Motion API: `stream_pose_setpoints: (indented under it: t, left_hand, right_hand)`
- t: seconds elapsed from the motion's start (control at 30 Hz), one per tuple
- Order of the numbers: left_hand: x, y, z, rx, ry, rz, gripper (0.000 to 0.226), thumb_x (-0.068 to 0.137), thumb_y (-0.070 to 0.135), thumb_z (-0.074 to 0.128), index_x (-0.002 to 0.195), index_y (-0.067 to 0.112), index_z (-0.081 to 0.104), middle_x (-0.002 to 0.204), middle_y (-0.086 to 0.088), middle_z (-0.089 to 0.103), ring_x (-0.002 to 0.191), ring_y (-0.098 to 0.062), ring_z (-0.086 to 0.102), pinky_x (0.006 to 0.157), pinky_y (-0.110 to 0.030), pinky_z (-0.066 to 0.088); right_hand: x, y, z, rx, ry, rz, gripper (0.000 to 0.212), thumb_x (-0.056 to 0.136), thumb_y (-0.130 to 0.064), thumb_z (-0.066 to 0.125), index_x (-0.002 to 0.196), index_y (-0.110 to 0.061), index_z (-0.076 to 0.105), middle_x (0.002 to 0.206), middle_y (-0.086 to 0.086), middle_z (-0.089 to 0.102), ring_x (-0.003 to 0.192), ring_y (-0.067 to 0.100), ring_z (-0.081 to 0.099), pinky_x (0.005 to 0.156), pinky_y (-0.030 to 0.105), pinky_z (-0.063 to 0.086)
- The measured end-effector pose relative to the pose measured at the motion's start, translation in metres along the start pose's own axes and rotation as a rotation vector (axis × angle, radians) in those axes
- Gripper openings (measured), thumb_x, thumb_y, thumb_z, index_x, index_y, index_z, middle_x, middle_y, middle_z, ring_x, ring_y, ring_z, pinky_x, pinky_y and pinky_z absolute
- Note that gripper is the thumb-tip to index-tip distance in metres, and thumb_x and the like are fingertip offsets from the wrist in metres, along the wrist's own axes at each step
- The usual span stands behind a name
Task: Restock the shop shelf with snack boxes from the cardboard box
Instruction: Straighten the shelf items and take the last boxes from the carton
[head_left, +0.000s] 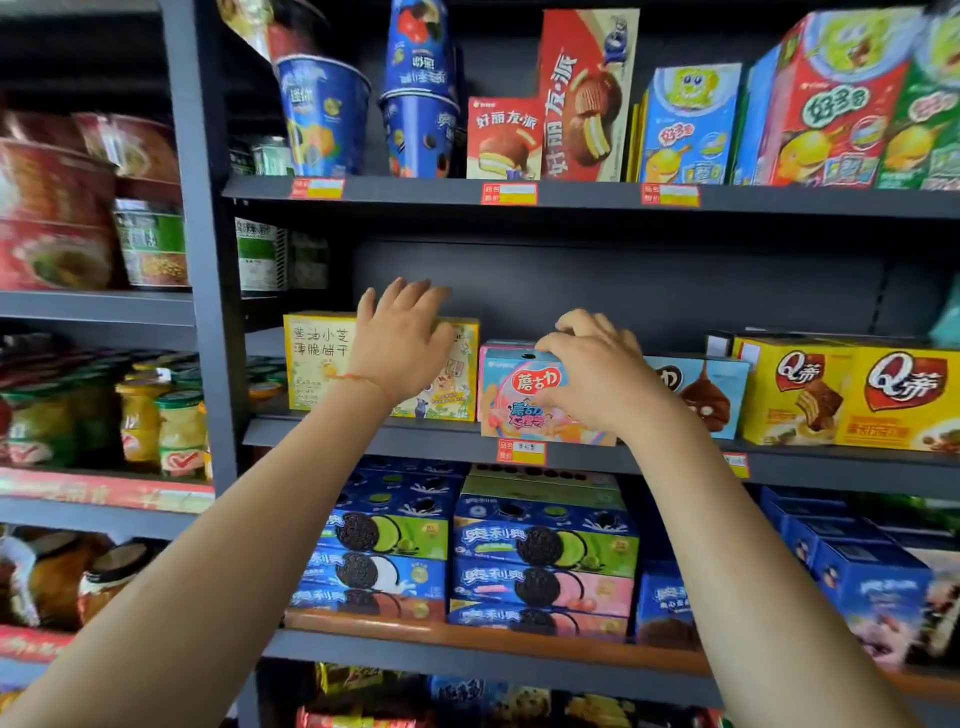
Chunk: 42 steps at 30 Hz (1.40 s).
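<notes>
Two bare forearms reach up from the bottom corners to the dark grey metal middle shelf (363, 439)

Left hand (400, 345): fingers spread and nearly straight, lying flat over the top front of the yellow rectangular biscuit box (317, 364) at the shelf's left end; it grips nothing; a thin red cord sits at the wrist

Right hand (597, 374): fingers curled over the top and right side of the pink-and-blue rectangular snack box (519, 400), which stands upright at the shelf's front lip, just right of the yellow box and just left of a light-blue chocolate snack box (711, 395)

Source cardboard box: not in view

Step judged in hand: seating the pink-and-blue box in its row

Handling advice: hold the yellow box steady with the flat hand; slide the pink-and-blue box straight back, base flat, face forward, square above the red-and-yellow price tag (522, 451); avoid nudging the light-blue neighbour; let go only once the box stands clear of the edge
</notes>
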<state>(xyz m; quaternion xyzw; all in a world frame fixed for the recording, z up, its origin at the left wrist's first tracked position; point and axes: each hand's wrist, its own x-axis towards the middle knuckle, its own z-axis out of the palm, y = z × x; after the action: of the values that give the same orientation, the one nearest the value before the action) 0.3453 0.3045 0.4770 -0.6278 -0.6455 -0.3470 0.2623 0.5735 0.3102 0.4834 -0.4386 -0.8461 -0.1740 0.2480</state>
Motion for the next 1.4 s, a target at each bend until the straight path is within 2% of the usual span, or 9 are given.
stream_pose_setpoints:
  t: [0.13, 0.2, 0.27, 0.33, 0.43, 0.57, 0.87, 1.23, 1.4]
  left_hand:
    - [0.016, 0.004, 0.007, 0.047, -0.090, -0.046, 0.050, 0.105, 0.046, 0.021, 0.147, 0.031, 0.042, 0.157, 0.001, 0.039, 0.149, -0.025, 0.023, 0.121, -0.050, 0.008]
    - [0.018, 0.004, 0.010, 0.080, -0.132, -0.056, 0.051, 0.106, 0.046, 0.017, 0.143, 0.030, 0.048, 0.149, 0.000, 0.050, 0.143, -0.026, 0.036, 0.117, -0.048, 0.017]
    - [0.017, 0.004, 0.010, 0.121, -0.118, -0.048, 0.053, 0.106, 0.045, 0.016, 0.133, 0.026, 0.058, 0.131, -0.003, 0.064, 0.126, -0.029, 0.051, 0.107, -0.045, 0.030]
    - [0.015, 0.004, 0.011, 0.150, -0.070, -0.036, 0.054, 0.106, 0.044, 0.017, 0.121, 0.023, 0.065, 0.116, -0.005, 0.070, 0.113, -0.030, 0.058, 0.100, -0.043, 0.035]
    - [0.015, 0.003, 0.013, 0.161, -0.033, -0.022, 0.054, 0.106, 0.045, 0.018, 0.112, 0.022, 0.068, 0.107, -0.005, 0.071, 0.105, -0.029, 0.061, 0.096, -0.042, 0.037]
    - [0.016, -0.001, 0.017, 0.161, -0.007, -0.018, 0.054, 0.105, 0.044, 0.021, 0.106, 0.021, 0.069, 0.103, -0.006, 0.072, 0.103, -0.030, 0.061, 0.097, -0.042, 0.037]
    - [0.016, -0.013, 0.019, 0.182, 0.038, -0.020, 0.053, 0.104, 0.044, 0.022, 0.102, 0.020, 0.070, 0.099, -0.005, 0.072, 0.099, -0.030, 0.060, 0.093, -0.040, 0.037]
    - [0.012, -0.015, 0.021, 0.189, 0.087, -0.019, 0.052, 0.105, 0.043, 0.024, 0.108, 0.020, 0.071, 0.104, -0.005, 0.072, 0.102, -0.033, 0.060, 0.093, -0.041, 0.036]
    - [0.012, -0.017, 0.018, 0.159, 0.057, 0.009, 0.057, 0.103, 0.045, 0.018, 0.111, 0.021, 0.069, 0.110, -0.007, 0.071, 0.107, -0.034, 0.059, 0.101, -0.045, 0.034]
  right_hand:
    - [0.002, -0.007, 0.007, -0.055, -0.040, -0.034, 0.084, 0.084, -0.049, 0.070, 0.151, -0.017, 0.030, 0.154, 0.006, 0.032, 0.144, 0.025, 0.024, 0.119, 0.043, 0.017]
    - [0.004, -0.013, 0.012, -0.099, -0.063, -0.031, 0.097, 0.080, -0.057, 0.072, 0.153, -0.016, 0.023, 0.158, 0.007, 0.027, 0.149, 0.026, 0.018, 0.122, 0.046, 0.010]
    - [0.007, -0.017, 0.016, -0.117, -0.080, -0.014, 0.103, 0.078, -0.062, 0.071, 0.154, -0.016, 0.020, 0.161, 0.008, 0.024, 0.151, 0.027, 0.013, 0.122, 0.049, 0.006]
    - [0.012, -0.018, 0.018, -0.124, -0.083, -0.013, 0.102, 0.077, -0.062, 0.072, 0.153, -0.015, 0.022, 0.160, 0.008, 0.026, 0.151, 0.027, 0.015, 0.122, 0.049, 0.008]
    - [0.019, -0.018, 0.018, -0.134, -0.106, -0.021, 0.096, 0.075, -0.063, 0.074, 0.147, -0.015, 0.032, 0.152, 0.006, 0.040, 0.143, 0.027, 0.032, 0.119, 0.047, 0.020]
    - [0.030, -0.021, 0.020, -0.130, -0.143, -0.022, 0.088, 0.073, -0.063, 0.076, 0.138, -0.016, 0.040, 0.138, 0.005, 0.054, 0.128, 0.026, 0.049, 0.109, 0.045, 0.033]
    - [0.045, -0.016, 0.026, -0.079, -0.168, -0.025, 0.088, 0.073, -0.058, 0.078, 0.141, -0.019, 0.038, 0.138, 0.004, 0.053, 0.127, 0.026, 0.050, 0.107, 0.043, 0.036]
    - [0.054, -0.009, 0.034, -0.036, -0.157, -0.038, 0.096, 0.073, -0.057, 0.079, 0.149, -0.018, 0.034, 0.149, 0.004, 0.047, 0.137, 0.026, 0.042, 0.115, 0.042, 0.027]
    - [0.049, -0.009, 0.038, 0.015, -0.060, -0.094, 0.102, 0.070, -0.059, 0.079, 0.152, -0.022, 0.030, 0.160, 0.002, 0.031, 0.150, 0.024, 0.019, 0.123, 0.044, 0.008]
